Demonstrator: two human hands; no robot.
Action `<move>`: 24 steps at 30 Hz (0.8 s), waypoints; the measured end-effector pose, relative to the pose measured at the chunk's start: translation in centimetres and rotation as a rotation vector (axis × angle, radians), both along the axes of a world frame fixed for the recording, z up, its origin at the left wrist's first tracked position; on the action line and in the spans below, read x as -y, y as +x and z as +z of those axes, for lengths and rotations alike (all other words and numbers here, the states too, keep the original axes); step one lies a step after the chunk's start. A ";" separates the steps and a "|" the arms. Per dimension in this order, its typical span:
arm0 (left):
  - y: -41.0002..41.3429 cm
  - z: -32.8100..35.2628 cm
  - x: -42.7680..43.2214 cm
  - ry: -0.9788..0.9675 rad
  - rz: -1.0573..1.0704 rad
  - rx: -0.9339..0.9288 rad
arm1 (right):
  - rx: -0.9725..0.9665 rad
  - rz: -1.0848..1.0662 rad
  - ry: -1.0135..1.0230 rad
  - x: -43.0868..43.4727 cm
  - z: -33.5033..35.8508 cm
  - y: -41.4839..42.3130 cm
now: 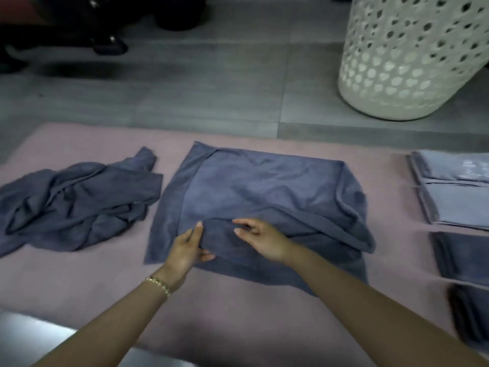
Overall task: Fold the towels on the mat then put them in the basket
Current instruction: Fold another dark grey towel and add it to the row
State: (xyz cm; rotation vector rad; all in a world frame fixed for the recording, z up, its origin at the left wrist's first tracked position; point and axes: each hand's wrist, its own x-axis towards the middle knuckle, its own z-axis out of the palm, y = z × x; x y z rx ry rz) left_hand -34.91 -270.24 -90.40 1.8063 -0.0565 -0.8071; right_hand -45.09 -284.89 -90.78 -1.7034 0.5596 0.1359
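blue-grey towel (264, 186), 1 of it, lies part-spread mid mat (79, 282) (pink, 1). left grip (186, 251) & right grip (262, 241) sit close together, each pinching a raised fold near the towel's front edge. left of that towel: 1 crumpled heap (74, 202), same colour, no. of towels in it unclear. right of it: 3 folded piles (455, 192), blurred. beyond it, to the right, on grey floor (185, 96): 1 white holed basket (407, 62). 1 gold bracelet (158, 284) on left wrist.
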 end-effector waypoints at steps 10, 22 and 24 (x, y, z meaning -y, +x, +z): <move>7.3 -8.3 -12.6 0.418 0.270 0.022 | -0.006 0.219 -0.536 -4.6 -5.6 5.3; 7.8 -7.8 -10.7 0.048 0.421 -0.195 | -0.129 0.483 -0.812 -3.9 -6.1 9.0; 8.2 -7.5 -10.1 -0.041 0.473 -0.234 | -0.106 0.451 -0.675 -3.4 -5.3 8.7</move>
